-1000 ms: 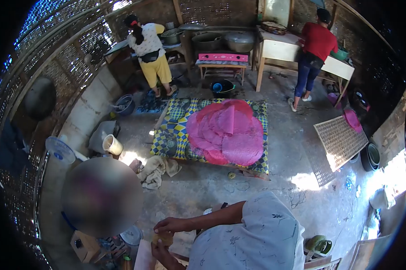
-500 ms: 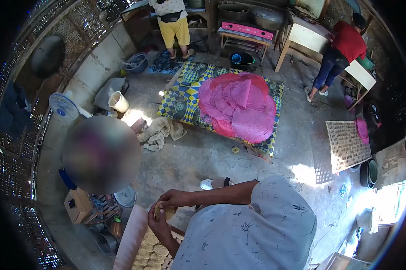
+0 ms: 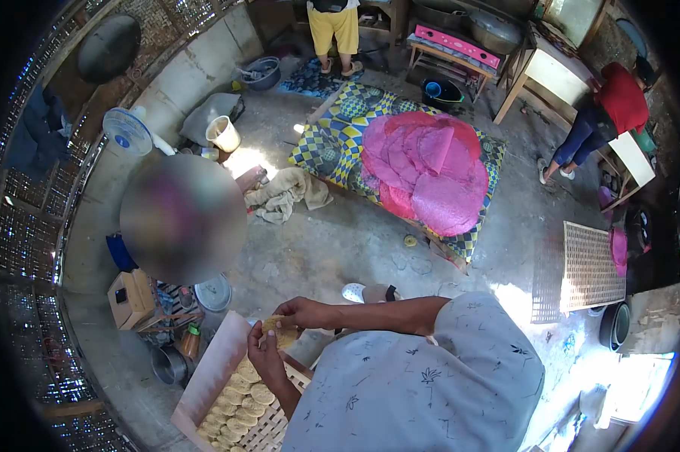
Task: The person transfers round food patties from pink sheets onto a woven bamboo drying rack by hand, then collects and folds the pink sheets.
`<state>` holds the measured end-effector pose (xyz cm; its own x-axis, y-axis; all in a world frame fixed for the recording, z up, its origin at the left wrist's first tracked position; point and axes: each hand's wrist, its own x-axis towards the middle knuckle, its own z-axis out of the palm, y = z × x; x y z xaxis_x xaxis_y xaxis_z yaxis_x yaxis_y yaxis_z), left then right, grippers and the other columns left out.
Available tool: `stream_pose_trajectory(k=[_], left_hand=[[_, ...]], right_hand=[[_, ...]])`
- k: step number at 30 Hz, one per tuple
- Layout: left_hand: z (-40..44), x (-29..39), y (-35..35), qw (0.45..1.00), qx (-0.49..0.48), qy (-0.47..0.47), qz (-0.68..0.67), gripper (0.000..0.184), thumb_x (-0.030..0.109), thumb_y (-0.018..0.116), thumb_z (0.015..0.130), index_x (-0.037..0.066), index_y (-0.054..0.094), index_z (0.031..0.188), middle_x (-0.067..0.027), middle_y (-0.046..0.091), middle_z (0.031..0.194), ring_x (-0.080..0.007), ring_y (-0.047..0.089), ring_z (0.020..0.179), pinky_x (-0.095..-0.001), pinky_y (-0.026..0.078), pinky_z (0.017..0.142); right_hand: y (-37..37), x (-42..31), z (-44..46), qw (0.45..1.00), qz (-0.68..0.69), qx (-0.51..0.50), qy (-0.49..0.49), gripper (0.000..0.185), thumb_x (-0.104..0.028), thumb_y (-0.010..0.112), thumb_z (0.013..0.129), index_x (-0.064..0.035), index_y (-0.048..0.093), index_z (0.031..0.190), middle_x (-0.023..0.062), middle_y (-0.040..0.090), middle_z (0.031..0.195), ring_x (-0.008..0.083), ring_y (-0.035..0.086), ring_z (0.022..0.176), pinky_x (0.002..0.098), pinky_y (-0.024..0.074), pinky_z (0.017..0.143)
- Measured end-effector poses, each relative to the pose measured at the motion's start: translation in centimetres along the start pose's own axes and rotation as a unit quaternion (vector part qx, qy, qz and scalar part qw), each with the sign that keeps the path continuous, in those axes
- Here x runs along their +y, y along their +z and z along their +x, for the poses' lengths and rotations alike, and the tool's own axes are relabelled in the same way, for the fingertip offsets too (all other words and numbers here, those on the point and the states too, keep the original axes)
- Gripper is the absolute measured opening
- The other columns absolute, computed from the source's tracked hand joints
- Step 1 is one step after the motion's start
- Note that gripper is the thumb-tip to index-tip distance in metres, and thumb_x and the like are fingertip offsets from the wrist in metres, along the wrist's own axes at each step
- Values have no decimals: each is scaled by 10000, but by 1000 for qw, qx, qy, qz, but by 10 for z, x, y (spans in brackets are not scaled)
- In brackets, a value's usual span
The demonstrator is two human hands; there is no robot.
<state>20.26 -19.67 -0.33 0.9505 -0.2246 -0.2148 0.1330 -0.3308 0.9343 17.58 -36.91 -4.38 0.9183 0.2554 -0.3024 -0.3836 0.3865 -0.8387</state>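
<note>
My right hand (image 3: 302, 311) and my left hand (image 3: 266, 357) are close together at the lower middle, both closed on a flat, round tan piece (image 3: 283, 335). My right hand pinches its upper edge, and the fingers of my left hand hold its left side. Just below them, a woven tray (image 3: 268, 433) carries several overlapping rows of similar round pieces (image 3: 238, 407). A pale board (image 3: 212, 369) runs along the tray's left side.
Pink round sheets (image 3: 423, 169) lie stacked on a patterned low platform (image 3: 332, 147). A blurred area (image 3: 183, 218) is at the left, above a wooden box (image 3: 131, 299), round lid (image 3: 213, 292) and pot (image 3: 169, 364). Two people stand at the back; a woven rack (image 3: 594, 267) is at the right.
The view has tilted down and shifted left, so the room appears higher and farther right, and more of the tray shows. Both hands still hold the round piece, which now faces the camera more.
</note>
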Motion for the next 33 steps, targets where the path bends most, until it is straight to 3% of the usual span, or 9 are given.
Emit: stream_pose_trajectory(k=[4, 10, 13, 16, 19, 25, 28, 29, 33], left_hand=[[1, -14, -6, 1000, 8, 8, 8, 419, 94, 586, 912, -25, 480, 1299, -168, 552, 1196, -208, 591, 1010, -336, 517, 856], [-3, -30, -7, 956, 29, -130, -260, 442, 220, 615, 925, 13, 481, 1292, -154, 600, 1158, -244, 653, 936, -382, 577, 683], [-9, -49, -8, 915, -33, -162, -368, 453, 276, 618, 931, 19, 488, 1280, -146, 620, 1145, -253, 656, 960, -365, 572, 702], [-20, -49, 3, 928, 19, -114, -355, 460, 263, 619, 933, 8, 479, 1290, -144, 616, 1165, -242, 651, 978, -359, 562, 759], [-21, -58, 1, 924, 58, -89, -368, 392, 165, 627, 924, -4, 510, 1257, -131, 613, 1163, -229, 638, 992, -347, 532, 832], [-28, -81, -11, 891, 118, -83, -431, 300, 84, 658, 877, 13, 568, 1154, -107, 640, 1096, -203, 649, 942, -349, 551, 800], [-37, -70, -15, 886, 177, -81, -421, 308, 78, 658, 872, 19, 572, 1162, -107, 638, 1116, -210, 654, 956, -342, 560, 808], [-42, -64, -14, 891, 214, -78, -392, 273, 135, 634, 900, -5, 612, 1133, -101, 658, 1046, -196, 642, 942, -326, 532, 797], [-56, -73, -22, 884, 219, -71, -408, 268, 137, 649, 885, 10, 620, 1118, -81, 658, 1025, -183, 653, 886, -321, 543, 750]], right_hand=[[3, 1, 1, 1000, 17, -5, -2, 276, -214, 589, 939, -23, 612, 1137, 30, 649, 959, 100, 608, 837, 267, 525, 672], [6, -1, 5, 1000, 29, 0, -9, 305, -196, 594, 927, -19, 597, 1175, 26, 647, 986, 105, 604, 856, 274, 513, 722], [9, -2, 8, 998, 58, -10, -11, 329, -176, 603, 918, -19, 584, 1206, 28, 648, 1017, 110, 603, 877, 285, 506, 755], [10, -3, 7, 998, 56, -34, -17, 360, -153, 605, 915, -17, 564, 1247, 40, 641, 1070, 125, 602, 920, 294, 503, 787], [13, 3, 9, 996, 79, -46, -24, 391, -136, 608, 914, -15, 544, 1280, 62, 631, 1120, 142, 596, 976, 297, 496, 825], [8, 23, 13, 991, -105, -63, -52, 403, -125, 625, 908, -6, 544, 1284, 107, 619, 1168, 156, 583, 1044, 291, 489, 868], [9, 20, 5, 991, -135, -26, 10, 371, -103, 645, 885, 28, 570, 1224, 114, 622, 1150, 188, 595, 1060, 302, 475, 924], [5, 25, 5, 989, -149, -25, 9, 367, -117, 650, 887, 24, 577, 1218, 114, 629, 1139, 185, 596, 1056, 310, 485, 909], [-21, 52, 3, 971, -234, -5, -37, 365, -116, 663, 879, 26, 581, 1205, 119, 647, 1085, 190, 613, 1032, 321, 508, 871]])
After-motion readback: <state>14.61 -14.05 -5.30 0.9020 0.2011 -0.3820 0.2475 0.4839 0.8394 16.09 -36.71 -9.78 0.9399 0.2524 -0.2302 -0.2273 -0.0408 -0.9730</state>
